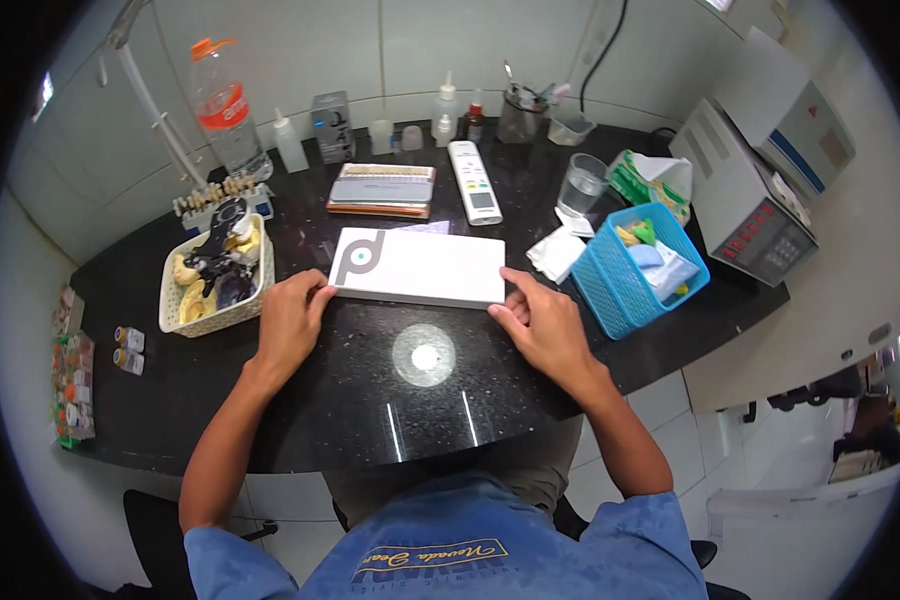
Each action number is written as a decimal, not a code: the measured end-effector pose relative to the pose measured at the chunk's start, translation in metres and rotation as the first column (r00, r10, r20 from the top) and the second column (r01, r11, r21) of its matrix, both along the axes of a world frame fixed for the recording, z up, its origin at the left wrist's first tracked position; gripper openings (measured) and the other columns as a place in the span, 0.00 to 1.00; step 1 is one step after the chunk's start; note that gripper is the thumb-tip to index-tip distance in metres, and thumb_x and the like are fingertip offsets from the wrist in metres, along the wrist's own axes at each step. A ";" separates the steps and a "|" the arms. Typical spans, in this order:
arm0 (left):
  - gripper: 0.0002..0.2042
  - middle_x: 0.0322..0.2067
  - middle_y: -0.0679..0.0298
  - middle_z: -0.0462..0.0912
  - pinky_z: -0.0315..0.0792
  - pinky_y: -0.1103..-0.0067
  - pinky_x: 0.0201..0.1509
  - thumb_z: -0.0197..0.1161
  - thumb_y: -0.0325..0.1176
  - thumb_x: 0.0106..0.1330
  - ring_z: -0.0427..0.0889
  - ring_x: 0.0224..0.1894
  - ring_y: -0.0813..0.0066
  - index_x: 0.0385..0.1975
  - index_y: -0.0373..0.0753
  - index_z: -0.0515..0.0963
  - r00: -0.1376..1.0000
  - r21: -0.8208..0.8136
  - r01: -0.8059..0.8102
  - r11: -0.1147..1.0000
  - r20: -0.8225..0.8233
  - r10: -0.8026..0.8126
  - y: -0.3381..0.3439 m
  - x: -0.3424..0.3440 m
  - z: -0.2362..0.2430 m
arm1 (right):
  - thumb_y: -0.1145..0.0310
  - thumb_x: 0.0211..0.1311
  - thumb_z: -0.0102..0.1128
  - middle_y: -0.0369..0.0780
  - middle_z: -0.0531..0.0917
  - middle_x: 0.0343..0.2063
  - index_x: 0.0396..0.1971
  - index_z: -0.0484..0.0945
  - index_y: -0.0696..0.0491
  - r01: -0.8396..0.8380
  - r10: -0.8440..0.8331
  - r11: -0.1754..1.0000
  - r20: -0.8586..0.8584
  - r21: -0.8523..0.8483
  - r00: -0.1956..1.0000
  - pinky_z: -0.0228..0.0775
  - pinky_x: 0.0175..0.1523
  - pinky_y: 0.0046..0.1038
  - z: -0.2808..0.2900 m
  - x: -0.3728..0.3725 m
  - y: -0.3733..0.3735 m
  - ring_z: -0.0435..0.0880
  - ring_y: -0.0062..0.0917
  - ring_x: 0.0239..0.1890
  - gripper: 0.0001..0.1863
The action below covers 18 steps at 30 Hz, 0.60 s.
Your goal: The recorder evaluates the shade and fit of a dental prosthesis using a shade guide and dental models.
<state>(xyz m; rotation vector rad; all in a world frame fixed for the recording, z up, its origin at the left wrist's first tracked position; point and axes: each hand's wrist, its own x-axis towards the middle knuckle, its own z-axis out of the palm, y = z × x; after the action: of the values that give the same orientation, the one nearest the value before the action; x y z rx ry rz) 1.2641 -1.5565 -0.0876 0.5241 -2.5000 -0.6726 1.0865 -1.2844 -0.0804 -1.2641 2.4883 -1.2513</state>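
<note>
A long, flat white box with a grey round logo at its left end lies on the black speckled tabletop. My left hand pinches its near left corner between thumb and fingers. At the opposite end, my right hand grips the right edge, index finger on top of the corner and thumb at the near side. Behind the box sits a stack of flat cases, with a white remote control beside it.
On the left stands a cream basket of dental models, beside a rack of brushes. A blue basket, a glass of water and a grey machine occupy the right. Bottles line the back wall.
</note>
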 end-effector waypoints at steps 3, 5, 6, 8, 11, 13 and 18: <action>0.07 0.20 0.52 0.77 0.66 0.69 0.27 0.62 0.28 0.65 0.76 0.20 0.59 0.28 0.30 0.77 0.999 0.060 0.030 0.998 0.030 -0.032 0.006 0.013 -0.001 | 0.74 0.59 0.63 0.45 0.82 0.29 0.50 0.77 0.60 -0.001 -0.003 0.999 -0.108 -0.037 0.994 0.74 0.36 0.35 -0.011 0.010 0.007 0.83 0.36 0.29 0.18; 0.08 0.18 0.55 0.76 0.65 0.72 0.25 0.61 0.29 0.66 0.75 0.18 0.66 0.28 0.30 0.77 0.997 0.120 0.024 0.992 0.063 -0.032 0.015 0.030 0.004 | 0.75 0.59 0.64 0.41 0.81 0.26 0.51 0.79 0.58 -0.024 0.018 0.997 -0.089 -0.072 0.996 0.72 0.33 0.27 -0.011 0.016 0.013 0.80 0.25 0.24 0.18; 0.09 0.17 0.59 0.75 0.64 0.75 0.24 0.60 0.29 0.67 0.74 0.18 0.73 0.27 0.30 0.76 0.992 0.241 0.007 0.970 0.118 -0.037 0.021 0.040 0.010 | 0.75 0.59 0.64 0.40 0.80 0.26 0.51 0.79 0.58 -0.045 0.042 0.996 -0.045 -0.077 0.998 0.72 0.33 0.25 -0.007 0.020 0.018 0.79 0.24 0.24 0.18; 0.11 0.16 0.71 0.73 0.62 0.84 0.21 0.58 0.32 0.70 0.70 0.17 0.87 0.25 0.32 0.75 0.985 0.459 -0.024 0.888 0.164 -0.058 0.035 0.060 0.025 | 0.75 0.60 0.63 0.38 0.79 0.27 0.53 0.78 0.58 -0.079 0.082 0.992 0.027 -0.101 0.996 0.71 0.34 0.23 0.004 0.025 0.032 0.78 0.20 0.25 0.19; 0.12 0.16 0.72 0.72 0.61 0.88 0.20 0.57 0.35 0.71 0.69 0.17 0.89 0.25 0.37 0.74 0.988 0.676 -0.042 0.735 0.137 -0.069 0.043 0.071 0.046 | 0.74 0.62 0.63 0.35 0.77 0.27 0.51 0.80 0.56 -0.112 0.163 0.969 0.224 -0.222 0.961 0.70 0.34 0.19 0.019 0.021 0.030 0.76 0.15 0.28 0.17; 0.13 0.17 0.73 0.71 0.60 0.89 0.19 0.53 0.37 0.74 0.69 0.17 0.90 0.26 0.39 0.73 0.999 0.734 -0.008 0.679 0.033 -0.025 0.046 0.068 0.055 | 0.73 0.62 0.64 0.34 0.78 0.29 0.52 0.80 0.56 -0.088 0.170 0.954 0.276 -0.288 0.946 0.69 0.35 0.18 0.032 0.016 0.026 0.76 0.13 0.29 0.17; 0.13 0.22 0.75 0.70 0.59 0.91 0.21 0.51 0.39 0.76 0.67 0.21 0.92 0.40 0.37 0.79 0.990 0.689 0.026 0.724 -0.119 0.079 0.034 0.048 0.044 | 0.71 0.64 0.61 0.39 0.85 0.29 0.42 0.84 0.58 -0.021 0.058 0.976 0.165 -0.219 0.984 0.72 0.36 0.22 0.047 -0.027 -0.029 0.80 0.18 0.29 0.11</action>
<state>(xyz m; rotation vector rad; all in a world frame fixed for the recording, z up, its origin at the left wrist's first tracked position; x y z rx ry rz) 1.3124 -1.5220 -0.0434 0.7325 -2.0330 -1.5957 1.0599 -1.3133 -0.0337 -1.1845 2.2468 -1.5840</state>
